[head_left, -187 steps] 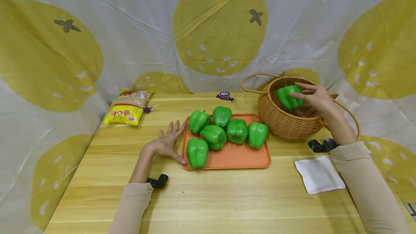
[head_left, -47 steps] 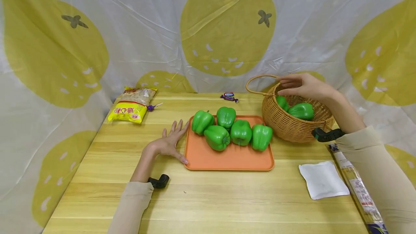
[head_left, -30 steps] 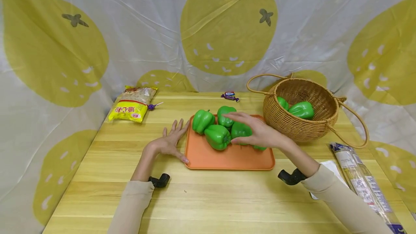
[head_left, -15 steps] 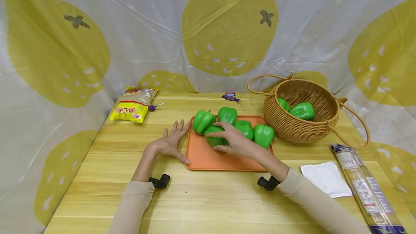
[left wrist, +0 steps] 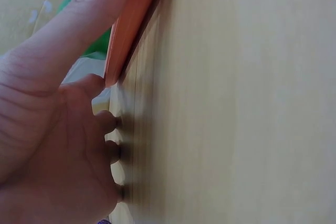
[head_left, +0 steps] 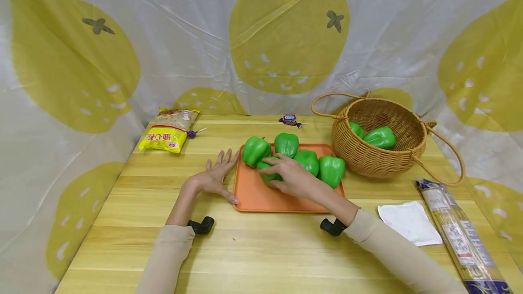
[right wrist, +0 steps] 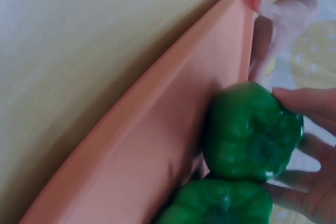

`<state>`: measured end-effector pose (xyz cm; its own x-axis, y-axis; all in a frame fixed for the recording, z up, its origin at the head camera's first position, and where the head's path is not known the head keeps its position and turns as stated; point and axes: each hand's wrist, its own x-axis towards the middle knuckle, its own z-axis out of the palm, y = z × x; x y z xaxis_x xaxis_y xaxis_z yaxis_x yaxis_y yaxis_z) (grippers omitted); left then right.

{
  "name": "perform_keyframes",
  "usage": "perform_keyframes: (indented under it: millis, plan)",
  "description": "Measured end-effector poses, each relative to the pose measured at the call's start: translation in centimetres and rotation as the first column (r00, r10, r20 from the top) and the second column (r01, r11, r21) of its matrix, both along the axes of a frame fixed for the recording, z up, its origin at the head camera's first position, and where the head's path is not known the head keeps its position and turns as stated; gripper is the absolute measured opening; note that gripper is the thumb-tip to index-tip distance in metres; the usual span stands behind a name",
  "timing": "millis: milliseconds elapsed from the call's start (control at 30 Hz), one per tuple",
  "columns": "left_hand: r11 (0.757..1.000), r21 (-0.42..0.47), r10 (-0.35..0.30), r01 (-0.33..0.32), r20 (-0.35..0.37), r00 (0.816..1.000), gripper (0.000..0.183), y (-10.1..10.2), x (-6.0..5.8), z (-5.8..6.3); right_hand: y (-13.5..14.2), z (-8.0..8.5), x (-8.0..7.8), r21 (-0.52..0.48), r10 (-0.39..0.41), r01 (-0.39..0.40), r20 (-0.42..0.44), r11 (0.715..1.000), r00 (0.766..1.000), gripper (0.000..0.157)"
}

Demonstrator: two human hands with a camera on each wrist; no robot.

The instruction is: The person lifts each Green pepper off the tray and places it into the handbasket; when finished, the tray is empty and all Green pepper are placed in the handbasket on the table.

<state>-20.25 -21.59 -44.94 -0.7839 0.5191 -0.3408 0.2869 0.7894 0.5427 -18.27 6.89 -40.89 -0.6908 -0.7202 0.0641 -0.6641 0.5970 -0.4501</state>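
Note:
My right hand (head_left: 292, 176) has its thumb and fingers around a green bell pepper (head_left: 267, 173) that lies on the orange tray (head_left: 265, 198). The right wrist view shows the thumb at one side of this pepper (right wrist: 252, 132) and fingertips at the other, with a second pepper (right wrist: 218, 203) beside it. Several more green bell peppers (head_left: 287, 145) sit along the back of the tray. Spread wide, my left hand (head_left: 212, 180) rests at the tray's left edge, thumb and index finger at the rim (left wrist: 113, 66), other fingertips on the table.
A wicker basket (head_left: 367, 162) with two handles stands behind the tray's right side, peppers (head_left: 381, 138) inside. A white cloth pad (head_left: 410, 223) and a long noodle packet (head_left: 461, 239) lie at right. A pasta bag (head_left: 165, 137), lollipop (head_left: 192, 134) and candies (head_left: 290, 121) lie farther back.
The tray's front-left pepper is now in the basket with the earlier one. My right hand has come from the basket to the tray and taken hold of another pepper. My left hand stays put.

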Motion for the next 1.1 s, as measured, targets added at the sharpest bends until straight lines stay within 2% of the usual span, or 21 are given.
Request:
perform_keyframes:
  millis: [133, 233, 300, 467, 567, 700, 833, 1100]
  plan:
    - [1.000, -0.003, 0.002, -0.002, 0.005, 1.000, 0.142, 0.0, 0.0, 0.0, 0.8, 0.4, -0.3, -0.030, 0.103, -0.102, 0.046, 0.994, 0.994, 0.040]
    - [1.000, -0.004, 0.001, -0.001, 0.007, 1.000, 0.142, 0.0, 0.0, 0.1, 1.5, 0.9, -0.6, -0.059, 0.208, -0.203, 0.099, 0.977, 0.973, 0.041]
    - [1.000, -0.004, 0.001, -0.001, 0.002, 1.000, 0.142, 0.0, 0.0, 0.2, 2.0, 1.3, -0.7, -0.084, 0.249, -0.238, 0.149, 0.967, 0.957, 0.041]
    - [1.000, 0.000, 0.003, -0.003, 0.000, 1.000, 0.142, -0.1, -0.1, 0.1, 3.5, 2.4, -0.8, -0.134, 0.288, -0.261, 0.250, 0.956, 0.924, 0.041]
    - [1.000, -0.007, 0.002, -0.002, 0.004, 1.000, 0.142, -0.1, -0.1, 0.1, 4.5, 3.3, -0.8, -0.153, 0.308, -0.272, 0.322, 0.950, 0.895, 0.040]
    - [1.000, -0.004, 0.002, -0.002, 0.007, 1.000, 0.142, 0.0, -0.1, 0.1, 6.3, 4.9, -1.2, -0.146, 0.295, -0.258, 0.403, 0.955, 0.867, 0.038]
    - [1.000, 0.004, 0.000, 0.000, 0.005, 1.000, 0.142, 0.0, -0.1, 0.1, 8.2, 6.7, -1.9, -0.116, 0.247, -0.219, 0.404, 0.969, 0.881, 0.038]
    - [1.000, 0.004, 0.000, 0.000, 0.007, 1.000, 0.143, -0.1, -0.1, 0.0, 12.0, 9.8, -3.1, -0.067, 0.181, -0.168, 0.335, 0.983, 0.925, 0.039]
